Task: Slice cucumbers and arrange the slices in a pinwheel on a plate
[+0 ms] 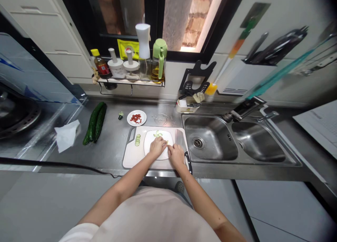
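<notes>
My left hand [158, 146] and my right hand [176, 155] meet over a white plate [147, 149], fingers closed. Between their fingertips is a small pale green piece that looks like a cucumber slice [167, 142]. Several cucumber slices [158, 133] lie near the plate's far edge. The plate rests on a cutting board [129, 156], where a short row of overlapping cucumber slices [137, 140] lies to the left. A kitchen knife [180, 138] lies along the board's right side, its black handle toward me, just right of my right hand.
Left on the steel counter are two whole cucumbers [95, 122], a paper towel [67, 135] and cucumber ends [120, 115]. Behind the board stands a small plate of chopped red pieces [136, 118]. A double sink [210, 138] is at right; a condiment rack [131, 81] hangs behind.
</notes>
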{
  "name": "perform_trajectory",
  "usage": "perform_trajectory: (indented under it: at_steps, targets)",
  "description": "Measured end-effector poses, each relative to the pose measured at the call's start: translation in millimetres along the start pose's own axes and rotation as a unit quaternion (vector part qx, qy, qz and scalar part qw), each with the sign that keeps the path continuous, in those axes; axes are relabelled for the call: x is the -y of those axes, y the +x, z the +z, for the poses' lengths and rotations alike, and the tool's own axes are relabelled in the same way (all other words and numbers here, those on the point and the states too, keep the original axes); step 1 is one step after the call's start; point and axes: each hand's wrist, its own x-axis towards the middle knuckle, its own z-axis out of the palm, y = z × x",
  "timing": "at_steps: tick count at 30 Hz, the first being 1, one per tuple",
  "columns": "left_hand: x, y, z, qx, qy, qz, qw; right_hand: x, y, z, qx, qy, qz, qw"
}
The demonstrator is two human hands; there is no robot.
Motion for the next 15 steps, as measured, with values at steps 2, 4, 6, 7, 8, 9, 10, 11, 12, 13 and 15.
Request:
perform_trajectory:
  at_steps: [2,4,6,7,8,9,10,11,12,13,15]
  targets:
    - [-0.5,2.2,-0.4,0.002,0.001,-0.002,1.0,-0.7,1.6,0.1,-0.002,0.002,0.002,1.0]
    - [-1.2,3.8,-0.7,0.003,0.0,-0.005,1.0,-1.2,3.2,0.2,-0.003,0.004,0.002,1.0]
    - [-1.8,4.7,-1.1,0.002,-0.002,-0.006,1.0,-1.6,4.5,0.4,-0.002,0.003,0.003,1.0]
    - [-2.0,5.0,-1.2,0.0,-0.003,-0.006,1.0,-1.7,5.1,0.7,-0.002,0.002,0.004,1.0]
    - [-2.2,5.2,-1.4,-0.002,-0.005,-0.005,1.0,-1.9,5.5,1.0,-0.002,0.002,0.004,1.0]
    - [-2.4,5.3,-1.6,-0.003,-0.006,-0.005,1.0,-2.1,5.9,1.4,-0.003,0.001,0.005,1.0]
    - [-2.5,5.4,-1.8,-0.004,-0.009,-0.006,1.0,-2.3,6.2,1.8,-0.004,0.001,0.004,1.0]
    - [-2.6,5.4,-1.9,-0.004,-0.011,-0.007,1.0,-2.5,6.4,2.2,-0.005,0.002,0.004,1.0]
    - [-2.8,5.5,-2.1,-0.004,-0.014,-0.009,1.0,-2.7,6.6,2.6,-0.006,0.002,0.004,1.0]
    - [-2.9,5.7,-2.2,-0.004,-0.016,-0.011,1.0,-2.9,6.7,2.8,-0.007,0.002,0.004,1.0]
    - [-3.3,6.0,-2.2,-0.004,-0.018,-0.014,1.0,-3.3,7.0,2.9,-0.008,0.002,0.003,1.0]
